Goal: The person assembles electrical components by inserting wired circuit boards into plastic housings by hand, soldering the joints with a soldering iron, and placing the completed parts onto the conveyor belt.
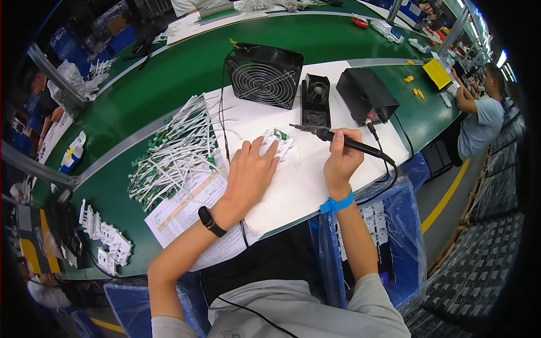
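My right hand point(345, 155) is closed around the black handle of a soldering iron point(360, 147), held like a pen. Its tip points left, above the white board and near the small stand with a fan. On the board lies a small white plastic housing point(287, 147) with a bit of green circuit board on it. My left hand point(251, 172) rests over the housing's left side, its fingers bent and holding it against the board. Those fingers partly hide the housing. Whether the iron touches anything cannot be told; its tip appears apart from the housing.
Behind stand a black fan point(265, 79), a black iron stand point(316, 101) and a soldering station point(367, 96). White wires with green boards point(174, 152) pile at left, beside a printed sheet point(194, 211). White housings point(107, 239) lie farther left. A lined blue bin point(403, 242) stands below right.
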`<move>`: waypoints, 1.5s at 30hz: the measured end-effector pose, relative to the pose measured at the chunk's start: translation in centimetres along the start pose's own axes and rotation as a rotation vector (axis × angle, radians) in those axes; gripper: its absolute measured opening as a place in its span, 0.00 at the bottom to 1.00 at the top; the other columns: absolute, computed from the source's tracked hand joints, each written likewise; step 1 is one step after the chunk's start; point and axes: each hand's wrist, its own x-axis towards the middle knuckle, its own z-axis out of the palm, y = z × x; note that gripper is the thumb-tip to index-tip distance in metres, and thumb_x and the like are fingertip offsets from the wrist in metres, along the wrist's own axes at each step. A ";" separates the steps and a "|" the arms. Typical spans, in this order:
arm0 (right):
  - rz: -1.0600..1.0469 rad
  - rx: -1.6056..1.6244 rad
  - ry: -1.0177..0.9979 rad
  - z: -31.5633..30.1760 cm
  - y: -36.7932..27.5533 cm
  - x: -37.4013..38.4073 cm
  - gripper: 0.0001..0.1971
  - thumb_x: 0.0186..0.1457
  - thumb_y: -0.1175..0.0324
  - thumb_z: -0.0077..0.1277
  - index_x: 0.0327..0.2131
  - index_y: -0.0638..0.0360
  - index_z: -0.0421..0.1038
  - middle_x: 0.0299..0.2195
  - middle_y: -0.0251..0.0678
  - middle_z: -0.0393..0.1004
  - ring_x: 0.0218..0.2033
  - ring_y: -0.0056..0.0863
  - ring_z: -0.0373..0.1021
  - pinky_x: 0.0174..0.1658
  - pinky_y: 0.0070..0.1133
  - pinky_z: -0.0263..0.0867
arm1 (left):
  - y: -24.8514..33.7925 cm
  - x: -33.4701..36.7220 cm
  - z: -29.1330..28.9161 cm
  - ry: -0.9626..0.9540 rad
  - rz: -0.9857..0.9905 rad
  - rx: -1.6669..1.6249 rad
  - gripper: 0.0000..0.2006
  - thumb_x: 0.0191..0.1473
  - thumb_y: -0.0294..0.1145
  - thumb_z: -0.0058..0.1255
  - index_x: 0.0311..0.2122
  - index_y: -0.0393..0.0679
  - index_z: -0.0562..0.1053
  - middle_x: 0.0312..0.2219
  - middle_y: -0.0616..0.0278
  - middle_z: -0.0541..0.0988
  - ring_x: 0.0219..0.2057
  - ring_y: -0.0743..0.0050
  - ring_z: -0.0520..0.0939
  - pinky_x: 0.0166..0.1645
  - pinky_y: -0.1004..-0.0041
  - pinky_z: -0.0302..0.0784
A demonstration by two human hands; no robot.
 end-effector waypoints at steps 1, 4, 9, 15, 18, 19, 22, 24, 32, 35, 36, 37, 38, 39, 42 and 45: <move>0.014 0.010 -0.006 -0.1 0.0 0.0 0.04 0.65 0.72 0.53 0.38 0.63 0.70 0.29 0.27 0.71 0.27 0.09 0.62 0.28 0.11 0.55 | 0.1 -0.1 -0.1 0.000 -0.001 0.001 0.18 0.55 0.33 0.58 0.50 0.41 0.79 0.47 0.46 0.79 0.42 0.53 0.77 0.41 0.61 0.78; -0.006 -0.022 0.016 0.3 -0.4 0.2 0.05 0.66 0.71 0.49 0.37 0.62 0.70 0.25 0.25 0.66 0.22 0.10 0.58 0.26 0.12 0.53 | 0.0 -0.3 -0.2 -0.029 -0.015 -0.005 0.19 0.51 0.25 0.55 0.50 0.41 0.79 0.49 0.44 0.78 0.43 0.52 0.77 0.41 0.61 0.78; -0.005 -0.043 0.014 0.3 -0.5 0.2 0.05 0.66 0.71 0.50 0.37 0.62 0.71 0.25 0.25 0.67 0.22 0.10 0.58 0.26 0.11 0.53 | -0.1 -0.5 -0.5 -0.198 -0.065 -0.081 0.22 0.53 0.24 0.55 0.54 0.43 0.77 0.53 0.44 0.75 0.48 0.47 0.76 0.52 0.59 0.76; 0.077 0.050 -0.024 0.3 -1.2 0.1 0.04 0.63 0.75 0.54 0.37 0.64 0.70 0.25 0.30 0.72 0.23 0.14 0.68 0.27 0.13 0.62 | 0.8 -0.8 -2.3 -0.200 -0.015 -0.234 0.20 0.54 0.28 0.56 0.54 0.37 0.76 0.56 0.40 0.70 0.53 0.44 0.73 0.56 0.58 0.72; 0.087 0.063 -0.056 0.2 -1.1 0.0 0.04 0.63 0.76 0.55 0.36 0.64 0.70 0.23 0.31 0.72 0.22 0.15 0.69 0.26 0.13 0.62 | 1.1 -0.6 -1.1 -0.164 -0.018 -0.254 0.21 0.54 0.32 0.59 0.53 0.36 0.76 0.55 0.39 0.72 0.52 0.44 0.74 0.56 0.58 0.73; 0.074 0.053 -0.066 0.1 -0.8 -0.1 0.04 0.62 0.76 0.55 0.35 0.64 0.69 0.23 0.31 0.73 0.21 0.15 0.68 0.26 0.13 0.62 | 1.3 -0.6 -0.6 -0.164 -0.018 -0.255 0.21 0.54 0.32 0.59 0.53 0.36 0.76 0.55 0.39 0.72 0.52 0.44 0.74 0.56 0.58 0.73; 0.056 0.051 -0.082 0.1 -0.3 -0.2 0.06 0.62 0.75 0.56 0.33 0.63 0.69 0.23 0.31 0.72 0.21 0.14 0.68 0.25 0.13 0.62 | 2.0 -0.7 1.0 -0.079 -0.054 -0.256 0.22 0.53 0.34 0.62 0.51 0.36 0.76 0.52 0.38 0.74 0.49 0.43 0.76 0.53 0.58 0.75; 0.049 0.027 -0.096 0.0 -0.4 -0.2 0.06 0.62 0.75 0.56 0.32 0.63 0.69 0.22 0.31 0.72 0.21 0.14 0.68 0.25 0.14 0.61 | 2.4 -0.6 1.8 0.001 -0.041 -0.222 0.22 0.52 0.35 0.63 0.50 0.34 0.77 0.50 0.36 0.75 0.45 0.44 0.77 0.48 0.59 0.78; 0.020 -0.071 -0.113 0.0 -0.3 -0.1 0.07 0.61 0.75 0.56 0.30 0.64 0.69 0.20 0.29 0.70 0.20 0.14 0.67 0.25 0.14 0.61 | 3.1 -0.7 2.8 0.051 -0.022 -0.159 0.21 0.52 0.35 0.63 0.48 0.32 0.77 0.50 0.35 0.75 0.42 0.48 0.77 0.44 0.61 0.79; 0.029 -0.067 -0.131 0.1 -0.4 0.0 0.07 0.62 0.75 0.56 0.31 0.64 0.69 0.20 0.29 0.71 0.20 0.14 0.67 0.25 0.14 0.61 | 3.1 -0.8 2.8 0.058 -0.015 -0.153 0.21 0.53 0.35 0.63 0.48 0.31 0.77 0.49 0.34 0.75 0.42 0.48 0.77 0.44 0.61 0.79; 0.035 -0.063 -0.139 0.2 -0.5 0.0 0.07 0.62 0.75 0.55 0.31 0.64 0.69 0.20 0.30 0.71 0.20 0.14 0.67 0.25 0.14 0.62 | 3.1 -0.9 2.8 0.060 -0.011 -0.145 0.21 0.53 0.35 0.63 0.48 0.31 0.77 0.49 0.34 0.75 0.42 0.49 0.77 0.44 0.61 0.79; 0.040 -0.058 -0.148 0.3 -0.6 -0.1 0.07 0.62 0.75 0.55 0.31 0.64 0.69 0.21 0.30 0.71 0.20 0.14 0.68 0.25 0.14 0.62 | 3.0 -0.9 2.7 0.059 -0.014 -0.144 0.21 0.53 0.35 0.63 0.48 0.31 0.77 0.49 0.34 0.75 0.42 0.49 0.77 0.44 0.61 0.79; 0.040 -0.060 -0.148 0.3 -0.6 -0.1 0.07 0.62 0.75 0.55 0.31 0.64 0.69 0.21 0.30 0.71 0.20 0.14 0.68 0.25 0.14 0.62 | 3.1 -0.8 2.7 0.056 -0.013 -0.138 0.21 0.53 0.35 0.63 0.48 0.31 0.77 0.49 0.34 0.75 0.42 0.49 0.77 0.44 0.61 0.79; 0.049 -0.057 -0.152 0.3 -0.6 0.0 0.07 0.62 0.75 0.55 0.31 0.65 0.69 0.21 0.30 0.71 0.20 0.14 0.68 0.25 0.14 0.62 | 3.1 -0.8 2.8 0.053 -0.012 -0.133 0.21 0.53 0.35 0.63 0.48 0.31 0.77 0.49 0.34 0.75 0.42 0.49 0.77 0.44 0.62 0.79; 0.060 -0.056 -0.162 0.3 -0.5 0.0 0.07 0.62 0.75 0.55 0.31 0.65 0.69 0.21 0.30 0.72 0.21 0.14 0.68 0.26 0.13 0.62 | 3.0 -0.8 2.8 0.045 -0.016 -0.133 0.21 0.53 0.35 0.63 0.48 0.32 0.77 0.49 0.35 0.76 0.42 0.49 0.77 0.44 0.62 0.79; 0.062 -0.074 -0.173 0.2 -0.3 -0.1 0.07 0.62 0.75 0.55 0.31 0.65 0.69 0.21 0.30 0.72 0.21 0.14 0.68 0.26 0.13 0.63 | 3.0 -0.9 2.8 0.064 -0.024 -0.130 0.21 0.52 0.35 0.63 0.48 0.32 0.77 0.49 0.36 0.76 0.42 0.50 0.78 0.44 0.62 0.78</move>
